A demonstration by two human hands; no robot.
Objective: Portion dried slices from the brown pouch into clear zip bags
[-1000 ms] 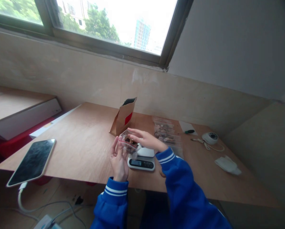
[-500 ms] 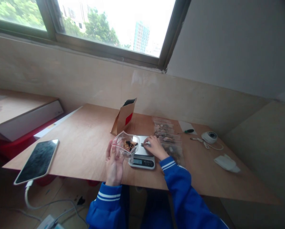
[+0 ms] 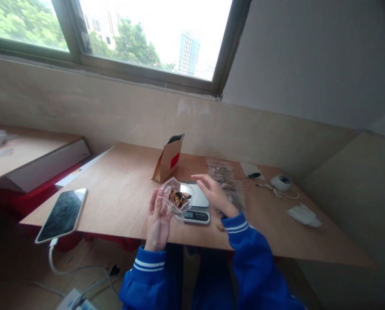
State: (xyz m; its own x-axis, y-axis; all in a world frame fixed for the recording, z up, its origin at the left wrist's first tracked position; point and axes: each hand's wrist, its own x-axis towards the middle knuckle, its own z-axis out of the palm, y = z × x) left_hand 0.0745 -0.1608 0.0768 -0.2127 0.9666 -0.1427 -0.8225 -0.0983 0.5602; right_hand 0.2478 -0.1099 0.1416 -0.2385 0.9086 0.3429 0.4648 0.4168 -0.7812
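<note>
My left hand [image 3: 158, 221] is closed on the edge of a clear zip bag [image 3: 168, 189], held tilted with its mouth open. Dried brown-and-dark pieces [image 3: 180, 199] lie inside it. The bag overlaps the left part of a white digital kitchen scale [image 3: 203, 216] with a metal plate. Over the back right of that plate is my right hand [image 3: 213, 193], its fingers stretched out and nothing visible in them. Several filled zip bags [image 3: 224, 172] lie in a row just right of the scale. A small tan piece [image 3: 220, 226] rests on the table near my right wrist.
Behind the scale stands a brown paper pouch [image 3: 168, 161] with a red label. A phone [image 3: 63, 215] on a cable lies at the left table edge. To the right are a green-handled screwdriver [image 3: 254, 175], a white dome camera [image 3: 281, 182] and a crumpled white tissue [image 3: 304, 215].
My right hand has lifted off the scale plate, its fingers now stretched out; the small dark piece at its fingertips no longer shows there. The bag has shifted slightly right relative to the scale.
</note>
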